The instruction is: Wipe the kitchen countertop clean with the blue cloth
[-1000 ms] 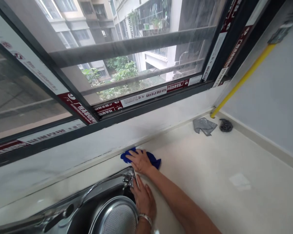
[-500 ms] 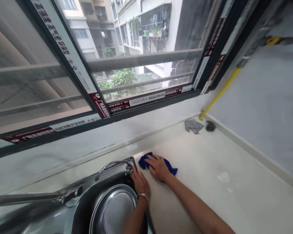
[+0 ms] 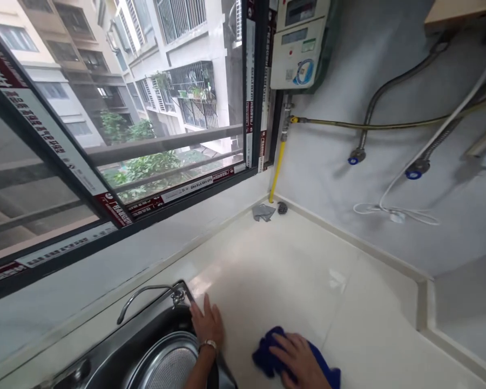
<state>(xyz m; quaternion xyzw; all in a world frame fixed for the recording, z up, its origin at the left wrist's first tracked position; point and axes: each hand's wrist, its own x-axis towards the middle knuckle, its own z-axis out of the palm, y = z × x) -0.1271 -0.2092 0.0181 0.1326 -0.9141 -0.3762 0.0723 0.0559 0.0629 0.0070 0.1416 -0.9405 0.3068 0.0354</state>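
Note:
My right hand (image 3: 297, 361) lies flat with fingers stretched out on a blue cloth (image 3: 267, 354), pressing it onto the cream countertop (image 3: 291, 270) at the bottom of the view. My left hand (image 3: 208, 323) rests palm down, fingers apart, on the right rim of the steel sink (image 3: 105, 362); a watch band is on its wrist. A round steel strainer bowl (image 3: 170, 367) sits in the sink just left of that hand. The curved faucet (image 3: 149, 294) stands at the sink's back edge.
A grey rag (image 3: 263, 212) and a dark scouring ball (image 3: 282, 207) lie in the far corner by a yellow pipe (image 3: 277, 170). A gas meter (image 3: 297, 43), hoses and a white cord (image 3: 392, 210) hang on the right wall. The window frame (image 3: 117, 216) runs along the back.
My right hand has drawn the blue cloth back from the wall edge toward me across the counter. The view has tilted up and to the right. My left hand stays on the sink rim.

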